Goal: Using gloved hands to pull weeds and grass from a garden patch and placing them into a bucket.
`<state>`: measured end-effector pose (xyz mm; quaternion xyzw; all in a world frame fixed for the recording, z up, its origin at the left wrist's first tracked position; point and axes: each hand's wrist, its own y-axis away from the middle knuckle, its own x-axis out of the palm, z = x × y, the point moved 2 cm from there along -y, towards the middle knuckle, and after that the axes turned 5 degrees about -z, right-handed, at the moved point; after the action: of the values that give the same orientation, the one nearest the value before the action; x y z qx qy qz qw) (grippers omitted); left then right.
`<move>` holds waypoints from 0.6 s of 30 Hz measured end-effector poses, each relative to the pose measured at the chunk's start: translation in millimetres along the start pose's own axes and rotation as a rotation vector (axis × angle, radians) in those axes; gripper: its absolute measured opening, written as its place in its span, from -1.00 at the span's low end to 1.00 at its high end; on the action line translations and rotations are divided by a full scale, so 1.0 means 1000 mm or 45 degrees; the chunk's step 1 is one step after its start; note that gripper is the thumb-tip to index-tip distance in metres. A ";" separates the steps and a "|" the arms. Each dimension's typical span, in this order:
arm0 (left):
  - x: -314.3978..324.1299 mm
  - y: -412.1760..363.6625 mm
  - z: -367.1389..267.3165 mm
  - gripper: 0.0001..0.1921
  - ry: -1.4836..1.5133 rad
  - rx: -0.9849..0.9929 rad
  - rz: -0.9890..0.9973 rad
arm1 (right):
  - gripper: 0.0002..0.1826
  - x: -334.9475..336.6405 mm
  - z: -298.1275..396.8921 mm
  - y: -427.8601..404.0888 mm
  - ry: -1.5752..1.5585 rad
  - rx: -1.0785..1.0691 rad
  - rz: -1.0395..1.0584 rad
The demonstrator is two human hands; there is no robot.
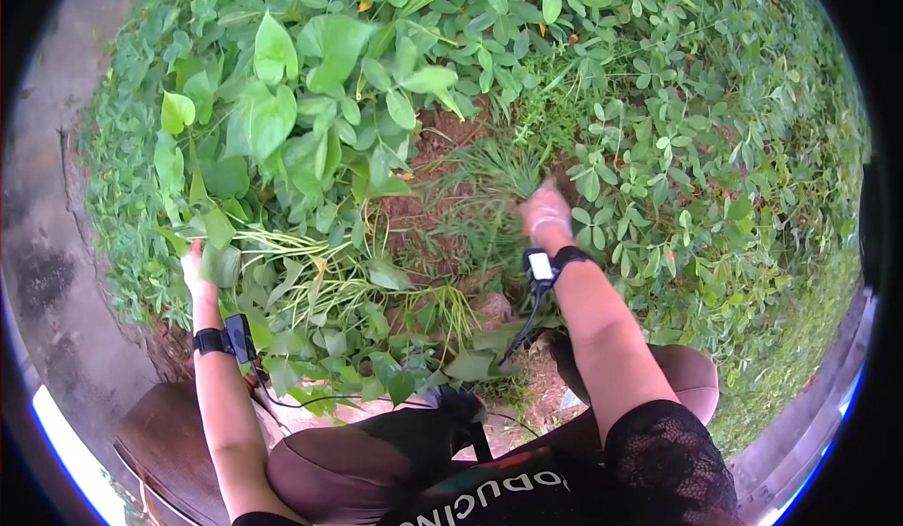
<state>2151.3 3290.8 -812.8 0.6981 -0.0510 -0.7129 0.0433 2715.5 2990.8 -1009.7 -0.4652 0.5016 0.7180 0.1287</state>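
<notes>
My left hand (192,265) is at the left, partly covered by broad green leaves (220,265); pale leaf stalks (296,244) run rightward from beside it. Whether its fingers grip these stalks is hidden. Right of the middle, my right hand (547,212) is blurred at the edge of a tuft of narrow-bladed grass (504,173); I cannot tell if it holds any blades. Bare reddish soil (423,223) shows left of the grass. Cut or picked leafy stems (451,307) lie in a heap nearer to my knees.
Low plants with small oval leaves (677,145) spread over the right side. Taller heart-shaped leaves (268,117) stand at the upper left. A concrete path (49,194) curves along the left rim. A stone (494,309) lies near the heap, and a black cable (331,399) crosses before my knees.
</notes>
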 end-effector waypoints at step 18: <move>-0.008 0.008 0.023 -0.61 0.082 -0.210 0.133 | -0.72 -0.017 0.078 0.078 -0.400 -0.783 0.661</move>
<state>2127.9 3284.8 -803.1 0.7111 -0.0270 -0.6887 0.1392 2631.8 3024.5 -944.0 -0.2254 0.3390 0.9047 -0.1259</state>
